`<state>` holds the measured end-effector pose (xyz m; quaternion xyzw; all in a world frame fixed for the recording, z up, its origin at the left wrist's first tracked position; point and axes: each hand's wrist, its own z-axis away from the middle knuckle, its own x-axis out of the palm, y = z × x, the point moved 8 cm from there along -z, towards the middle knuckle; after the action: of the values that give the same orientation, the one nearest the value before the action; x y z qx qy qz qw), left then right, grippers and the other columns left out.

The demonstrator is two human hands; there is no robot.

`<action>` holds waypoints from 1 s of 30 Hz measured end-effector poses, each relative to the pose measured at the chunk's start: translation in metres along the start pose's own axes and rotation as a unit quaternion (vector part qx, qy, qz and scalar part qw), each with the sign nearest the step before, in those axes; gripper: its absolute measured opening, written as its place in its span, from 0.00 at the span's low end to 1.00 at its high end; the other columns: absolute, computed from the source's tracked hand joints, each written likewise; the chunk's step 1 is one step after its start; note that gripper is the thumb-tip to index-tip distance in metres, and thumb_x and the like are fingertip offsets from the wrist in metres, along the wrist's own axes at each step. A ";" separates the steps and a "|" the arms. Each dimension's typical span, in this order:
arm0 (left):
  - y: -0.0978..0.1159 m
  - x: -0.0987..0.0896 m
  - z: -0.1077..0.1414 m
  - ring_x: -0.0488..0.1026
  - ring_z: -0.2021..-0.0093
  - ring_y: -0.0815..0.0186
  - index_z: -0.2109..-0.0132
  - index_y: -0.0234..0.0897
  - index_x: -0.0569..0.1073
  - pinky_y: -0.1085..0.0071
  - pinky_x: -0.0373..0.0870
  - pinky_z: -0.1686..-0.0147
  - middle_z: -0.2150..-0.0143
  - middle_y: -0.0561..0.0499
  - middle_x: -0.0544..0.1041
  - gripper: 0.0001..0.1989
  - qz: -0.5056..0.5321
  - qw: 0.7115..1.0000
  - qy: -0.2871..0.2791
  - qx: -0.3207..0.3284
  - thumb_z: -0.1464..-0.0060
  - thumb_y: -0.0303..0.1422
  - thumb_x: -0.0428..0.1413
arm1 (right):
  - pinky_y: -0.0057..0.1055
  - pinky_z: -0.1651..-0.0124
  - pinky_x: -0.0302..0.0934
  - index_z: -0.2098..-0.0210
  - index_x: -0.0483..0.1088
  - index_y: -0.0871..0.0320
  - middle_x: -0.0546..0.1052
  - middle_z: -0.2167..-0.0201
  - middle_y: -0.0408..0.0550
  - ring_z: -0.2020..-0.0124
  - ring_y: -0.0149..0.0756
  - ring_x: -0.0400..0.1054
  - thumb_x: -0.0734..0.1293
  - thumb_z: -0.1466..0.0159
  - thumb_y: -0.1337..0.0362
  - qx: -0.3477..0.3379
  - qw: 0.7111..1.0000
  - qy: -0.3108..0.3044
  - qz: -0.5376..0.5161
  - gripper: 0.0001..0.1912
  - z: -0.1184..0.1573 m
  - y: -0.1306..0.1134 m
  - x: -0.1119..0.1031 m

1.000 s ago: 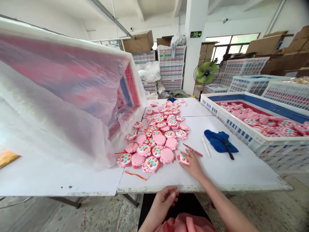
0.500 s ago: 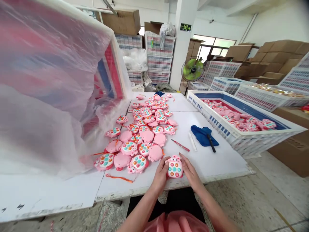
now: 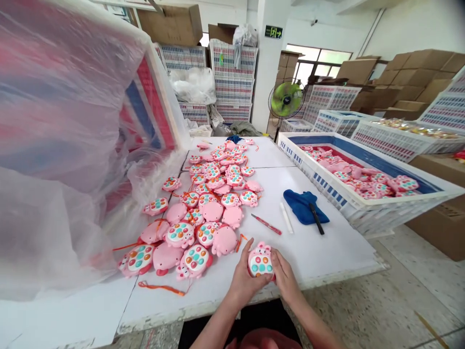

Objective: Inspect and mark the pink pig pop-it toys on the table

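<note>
A pink animal-shaped toy (image 3: 260,261) with a white face of coloured buttons is held upright between both hands at the table's front edge. My left hand (image 3: 244,281) grips its left side, the thumb lying across the lower front. On the toy's right side, the fingers of my right hand (image 3: 285,274) press against it. Many similar pink toys (image 3: 212,211) lie spread to the left, some with buttons up, some with plain backs up. An orange strap (image 3: 162,288) rests near the front edge.
Right of the hands lie a red pen-like tool (image 3: 266,224), a white stick (image 3: 286,218) and a blue cloth (image 3: 303,206) with a black tool (image 3: 316,219). A white crate (image 3: 348,203) of pink toys stands at the right. Plastic sheeting (image 3: 65,121) covers the left side.
My left thumb has moved across the toy's lower front, and my right fingers have closed in on its side. The view has shifted slightly.
</note>
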<state>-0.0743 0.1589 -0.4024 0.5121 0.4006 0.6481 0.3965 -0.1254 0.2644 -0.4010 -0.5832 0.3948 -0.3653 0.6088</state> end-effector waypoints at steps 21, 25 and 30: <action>0.008 0.005 0.008 0.71 0.48 0.56 0.31 0.48 0.39 0.65 0.70 0.50 0.38 0.41 0.61 0.61 -0.059 0.998 0.001 0.029 0.63 0.31 0.70 | 0.35 0.57 0.67 0.49 0.69 0.56 0.77 0.55 0.51 0.59 0.43 0.71 0.63 0.38 0.44 0.034 0.998 -0.024 -0.055 0.27 0.004 -0.005 0.000; 0.012 -0.003 0.009 0.72 0.51 0.58 0.31 0.44 0.44 0.64 0.70 0.51 0.42 0.42 0.66 0.53 -0.095 0.994 0.057 0.024 0.58 0.31 0.67 | 0.37 0.60 0.68 0.39 0.62 0.55 0.72 0.46 0.55 0.58 0.44 0.71 0.55 0.35 0.41 0.032 0.997 -0.047 -0.048 0.34 0.006 0.002 0.000; 0.011 -0.011 0.007 0.68 0.44 0.56 0.34 0.42 0.53 0.62 0.66 0.45 0.38 0.43 0.64 0.41 0.004 0.997 0.065 0.042 0.50 0.38 0.63 | 0.44 0.39 0.56 0.34 0.52 0.49 0.56 0.34 0.51 0.37 0.49 0.56 0.61 0.37 0.45 -0.102 0.991 -0.080 0.043 0.36 0.009 -0.013 0.007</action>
<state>-0.0670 0.1453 -0.3950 0.4869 0.4499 0.6643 0.3454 -0.1137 0.2610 -0.3882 -0.6520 0.4046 -0.2488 0.5911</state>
